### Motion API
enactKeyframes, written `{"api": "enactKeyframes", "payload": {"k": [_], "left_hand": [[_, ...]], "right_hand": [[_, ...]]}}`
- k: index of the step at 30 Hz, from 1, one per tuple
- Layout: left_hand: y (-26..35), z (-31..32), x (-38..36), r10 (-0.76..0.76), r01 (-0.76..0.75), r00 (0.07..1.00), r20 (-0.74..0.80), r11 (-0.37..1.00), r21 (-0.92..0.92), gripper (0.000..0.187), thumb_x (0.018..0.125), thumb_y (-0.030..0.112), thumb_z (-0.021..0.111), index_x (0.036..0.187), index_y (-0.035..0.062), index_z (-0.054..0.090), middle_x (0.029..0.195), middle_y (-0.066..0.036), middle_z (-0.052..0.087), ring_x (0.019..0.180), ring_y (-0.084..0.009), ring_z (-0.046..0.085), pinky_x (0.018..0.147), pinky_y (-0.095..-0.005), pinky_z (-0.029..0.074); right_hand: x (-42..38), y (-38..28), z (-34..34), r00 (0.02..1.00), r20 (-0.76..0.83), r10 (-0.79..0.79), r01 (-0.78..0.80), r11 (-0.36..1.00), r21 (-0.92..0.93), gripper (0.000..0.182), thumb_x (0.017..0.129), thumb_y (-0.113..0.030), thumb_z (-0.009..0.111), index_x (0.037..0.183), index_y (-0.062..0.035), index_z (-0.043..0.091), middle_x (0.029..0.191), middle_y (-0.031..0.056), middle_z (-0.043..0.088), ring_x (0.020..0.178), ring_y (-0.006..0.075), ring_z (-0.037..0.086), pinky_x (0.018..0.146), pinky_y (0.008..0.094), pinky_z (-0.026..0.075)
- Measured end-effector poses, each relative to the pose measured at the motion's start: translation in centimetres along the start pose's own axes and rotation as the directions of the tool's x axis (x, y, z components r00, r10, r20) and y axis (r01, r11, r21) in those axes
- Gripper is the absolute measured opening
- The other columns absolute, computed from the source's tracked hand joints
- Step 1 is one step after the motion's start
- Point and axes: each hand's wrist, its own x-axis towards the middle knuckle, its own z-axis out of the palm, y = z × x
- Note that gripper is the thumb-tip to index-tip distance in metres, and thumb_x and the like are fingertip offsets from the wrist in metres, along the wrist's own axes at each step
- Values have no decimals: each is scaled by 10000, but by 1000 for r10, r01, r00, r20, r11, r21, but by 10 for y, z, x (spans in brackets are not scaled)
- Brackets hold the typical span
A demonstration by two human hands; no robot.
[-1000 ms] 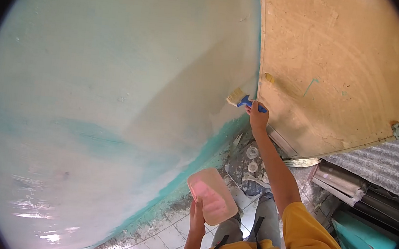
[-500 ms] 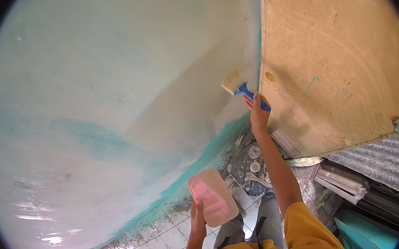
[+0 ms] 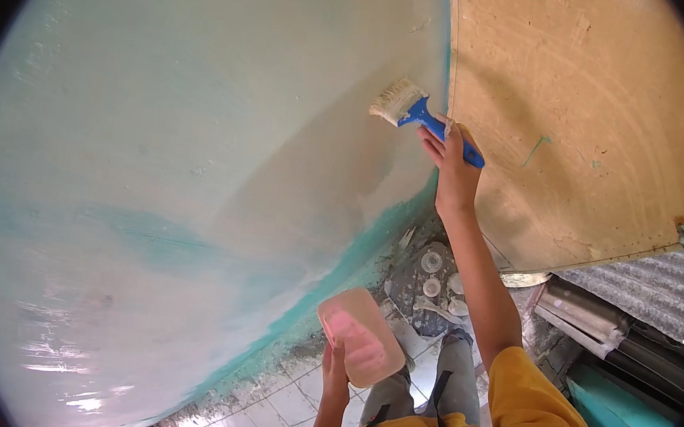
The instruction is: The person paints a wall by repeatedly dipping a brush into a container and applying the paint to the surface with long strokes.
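My right hand [image 3: 456, 160] is closed around the blue handle of a wide paintbrush [image 3: 417, 114]. Its pale bristles overlap a large curved surface [image 3: 203, 118], coated pale grey-green with teal showing along its lower edge. Lower down, my left hand [image 3: 336, 369] grips the near left side of a shallow pinkish plastic container [image 3: 377, 365], thumb over the rim. Pink-white liquid lies inside it. A shadow of the arm and brush falls across the curved surface.
A tan panel [image 3: 584, 97] meets the curved surface at the right. Below it stand several small round containers [image 3: 432, 262] on a dark, spattered board. White floor tiles [image 3: 290, 406], corrugated sheeting [image 3: 640, 279] and a teal object [image 3: 619, 413] lie lower down.
My right hand has moved the paintbrush up and slightly turned it, so its bristles show broader. The left hand and container are almost unmoved.
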Motion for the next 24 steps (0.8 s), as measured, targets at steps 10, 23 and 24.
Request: {"api": "enactKeyframes", "payload": {"k": [10, 23, 24], "left_hand": [[-6, 2, 5, -9, 8, 1000, 17, 999, 51, 610, 1037, 468, 477, 1426, 2, 417, 1322, -119, 553, 1210, -204, 556, 1013, -352, 460], [1, 10, 6, -12, 8, 997, 81, 999, 49, 681, 1039, 495, 449, 1501, 11, 321, 1422, -137, 498, 1298, -231, 520, 1075, -373, 432], [2, 10, 4, -12, 9, 997, 79, 999, 49, 681, 1039, 495, 449, 1501, 11, 321, 1422, -137, 498, 1298, -231, 520, 1075, -373, 432]], "right_hand": [[13, 166, -113, 976, -122, 182, -199, 969, -146, 305, 1016, -225, 544, 1133, 27, 672, 1000, 119, 715, 892, 211, 730, 792, 305, 578], [4, 5, -7, 999, -21, 35, -33, 996, 88, 315, 1034, -220, 507, 1180, 20, 651, 1081, 126, 696, 967, 220, 714, 868, 323, 568], [5, 21, -17, 999, -24, 37, -35, 995, 97, 325, 1038, -227, 502, 1192, 22, 643, 1091, 124, 694, 982, 221, 710, 872, 324, 566]]}}
